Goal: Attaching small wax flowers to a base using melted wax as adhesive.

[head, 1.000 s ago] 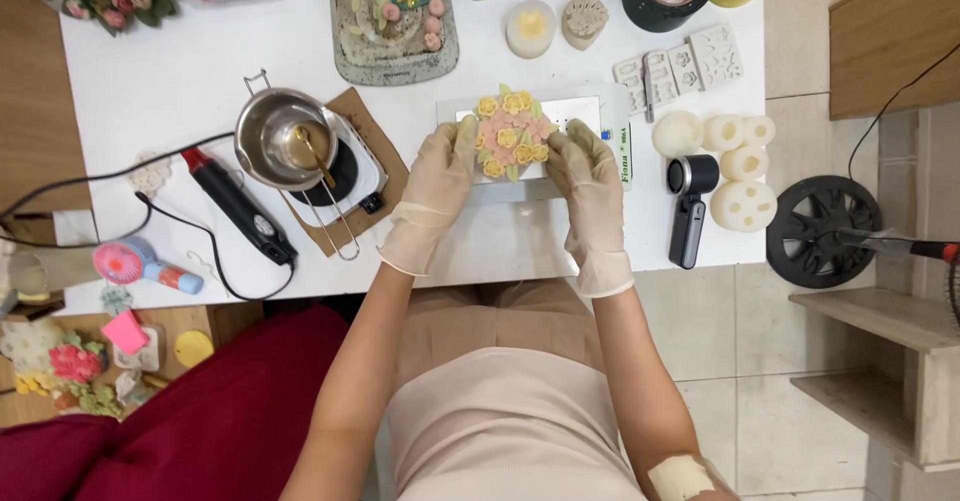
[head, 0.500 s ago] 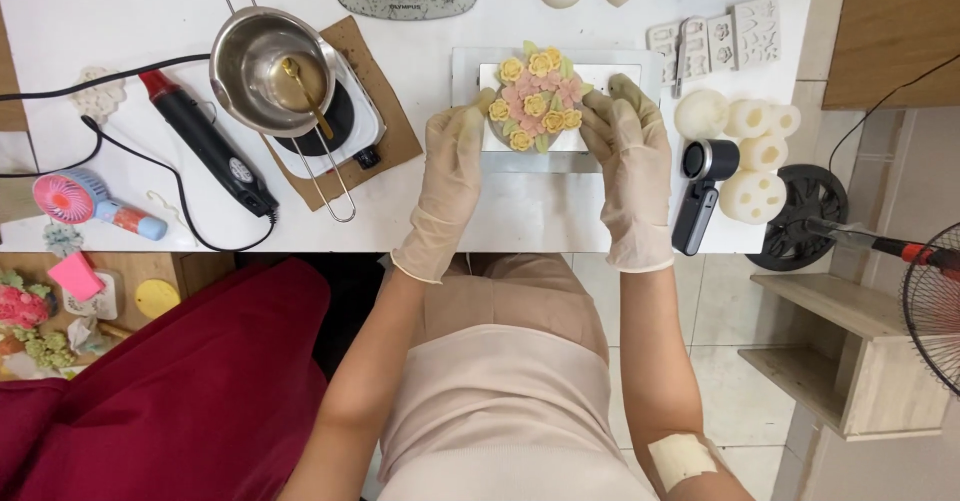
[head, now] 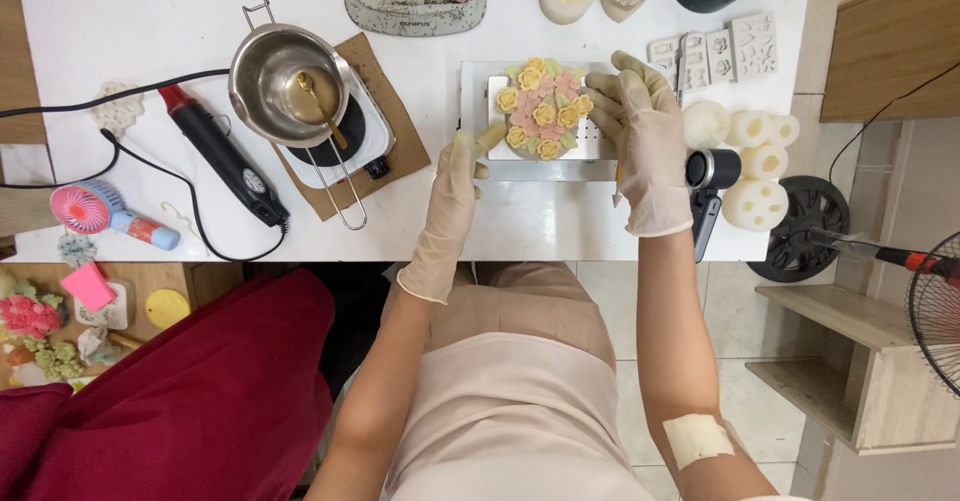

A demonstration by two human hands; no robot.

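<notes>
Since half a second ago, left hand [head: 455, 196] has slid off the flower piece and down toward the near-left corner of the white scale [head: 475, 111]; right hand [head: 645, 146] has shifted up along the right side. Flower cluster [head: 542, 109], yellow and pink blooms with pale green leaves, sits centred on the scale's platform, on the white table [head: 150, 51]. Left hand, gloved, fingers loosely curled, thumb touching the scale's edge, holds nothing that I can see. Right hand, gloved, fingers spread and fairly open, fingertips resting against the cluster's right rim; not closed round it. Judgement: cluster looks moulded, likely wax or soap, so light, stiff but brittle; petals thin and raised, apt to chip or smear under pressure. Best taken from below or by the base rim on two opposite sides, never by the blooms. Room: open table toward the near edge between the hands. Left is crowded, steel pot [head: 290, 81] with spoon on a small hotplate, black heat gun [head: 225, 156] and its cord. Right is tight, white round moulds [head: 755, 166] and a black handheld device [head: 705, 186] just beside the scale.
</notes>
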